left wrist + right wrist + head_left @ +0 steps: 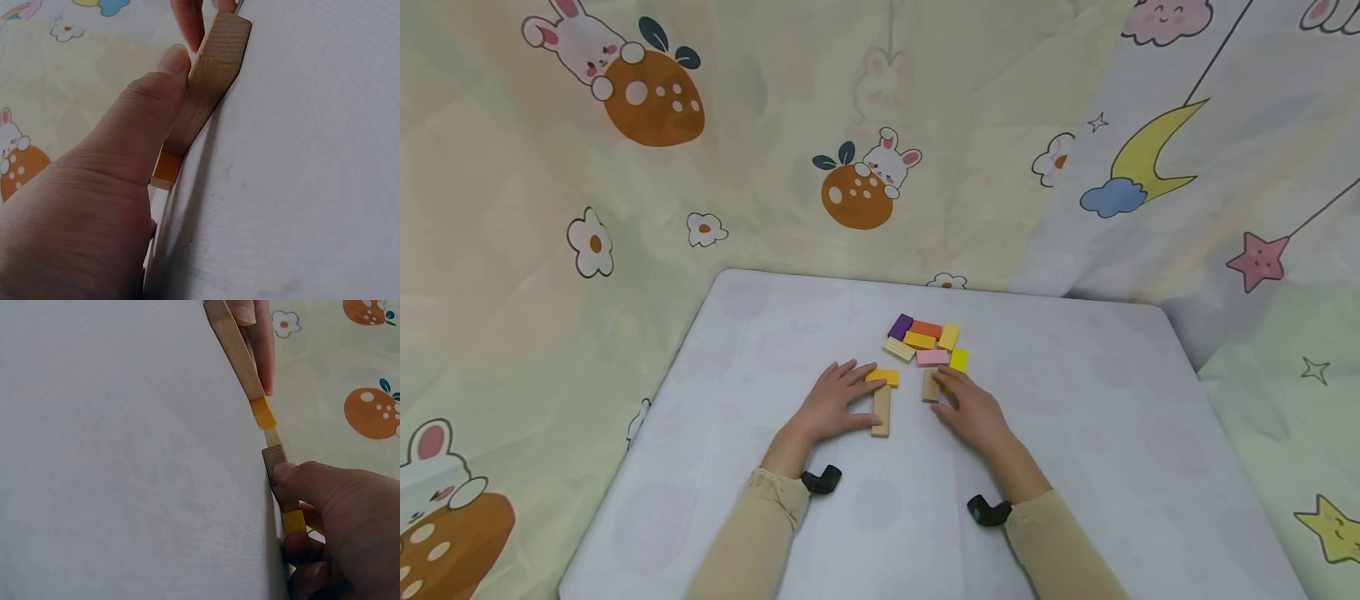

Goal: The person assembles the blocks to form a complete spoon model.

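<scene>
A long plain wooden block lies on the table, an orange-yellow block crosswise at its far end. My left hand rests at their left side, thumb against the wooden block and straight fingers reaching over the orange-yellow one. To the right, my right hand pinches a shorter wooden block between thumb and curled fingers. In the right wrist view, the right thumb presses this wooden block, and a yellow block shows close to the curled fingers.
Beyond the hands lies a loose group of blocks: purple, orange, yellow, pink and plain wood among them. The white table meets a cartoon-printed cloth at the back.
</scene>
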{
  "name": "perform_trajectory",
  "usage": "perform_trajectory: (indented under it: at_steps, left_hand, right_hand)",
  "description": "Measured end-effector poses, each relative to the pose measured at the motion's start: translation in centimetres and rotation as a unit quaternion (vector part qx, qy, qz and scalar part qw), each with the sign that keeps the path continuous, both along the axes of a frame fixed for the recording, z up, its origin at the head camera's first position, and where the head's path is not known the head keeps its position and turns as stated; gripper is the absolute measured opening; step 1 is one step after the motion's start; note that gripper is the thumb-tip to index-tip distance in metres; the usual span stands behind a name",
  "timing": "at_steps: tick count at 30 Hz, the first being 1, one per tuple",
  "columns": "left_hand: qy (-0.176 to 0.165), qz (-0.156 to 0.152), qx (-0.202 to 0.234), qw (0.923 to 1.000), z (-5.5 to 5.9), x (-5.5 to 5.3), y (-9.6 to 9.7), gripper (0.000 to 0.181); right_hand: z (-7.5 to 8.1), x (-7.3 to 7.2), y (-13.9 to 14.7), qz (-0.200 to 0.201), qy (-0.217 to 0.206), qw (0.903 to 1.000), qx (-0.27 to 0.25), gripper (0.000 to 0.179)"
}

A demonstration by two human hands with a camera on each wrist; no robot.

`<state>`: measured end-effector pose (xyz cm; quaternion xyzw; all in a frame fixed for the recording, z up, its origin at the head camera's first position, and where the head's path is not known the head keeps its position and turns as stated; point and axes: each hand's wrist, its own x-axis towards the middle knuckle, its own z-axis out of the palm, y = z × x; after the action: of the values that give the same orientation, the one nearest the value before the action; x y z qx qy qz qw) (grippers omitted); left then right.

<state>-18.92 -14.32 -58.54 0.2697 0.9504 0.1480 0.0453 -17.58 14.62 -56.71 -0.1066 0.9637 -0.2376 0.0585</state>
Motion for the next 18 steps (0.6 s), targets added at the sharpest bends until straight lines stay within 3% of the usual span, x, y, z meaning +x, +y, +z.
perform_trajectory:
  at_steps: [18]
  left_hand:
    - [-0.002,-0.001,-0.005,1.0000,0.24,0.07,0.07,0.077]
  right_hand:
    - [-0.05,0.14,-0.15,-0.011,0.009,0.9998,-0.016,0.058]
